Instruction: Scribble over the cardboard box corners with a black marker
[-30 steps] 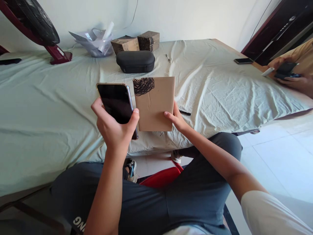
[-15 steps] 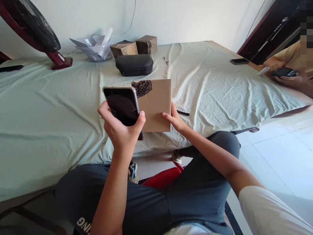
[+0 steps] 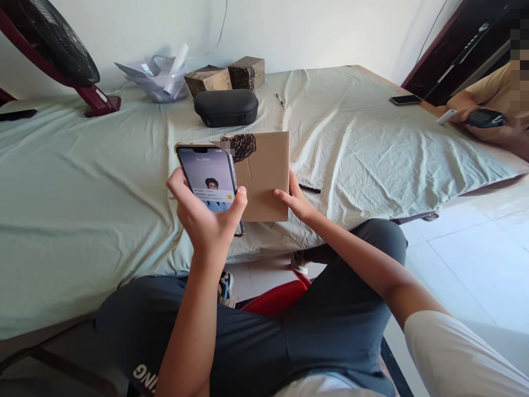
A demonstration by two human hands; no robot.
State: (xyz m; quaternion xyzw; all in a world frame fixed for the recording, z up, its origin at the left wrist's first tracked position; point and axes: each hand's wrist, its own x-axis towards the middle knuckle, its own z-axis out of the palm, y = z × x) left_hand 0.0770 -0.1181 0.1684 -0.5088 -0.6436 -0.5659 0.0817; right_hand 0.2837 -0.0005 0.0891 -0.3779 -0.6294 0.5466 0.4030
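Observation:
My left hand (image 3: 202, 218) grips a smartphone (image 3: 206, 171) by its two long sides, fingers on one edge and thumb on the other. The phone's screen is lit and faces me. Behind and to the right of it is a brown cardboard box (image 3: 266, 176) with a patch of black scribble at its top left; the phone covers its left part. My right hand (image 3: 297, 198) holds the box's right edge, thumb on the face and the other fingers at the side, partly hidden. Just right of that hand, a black pen (image 3: 309, 188) lies on the cloth.
A black zip case (image 3: 226, 107), two patterned boxes (image 3: 247, 73), a clear plastic basket (image 3: 159, 85) with papers and a fan (image 3: 99, 102) stand towards the wall. Another phone (image 3: 405, 100) lies at the far right, near a person's hands (image 3: 483, 118) holding a dark device.
The phone's screen was dark and is now lit with a picture and text. Both hands keep their grips in nearly the same places.

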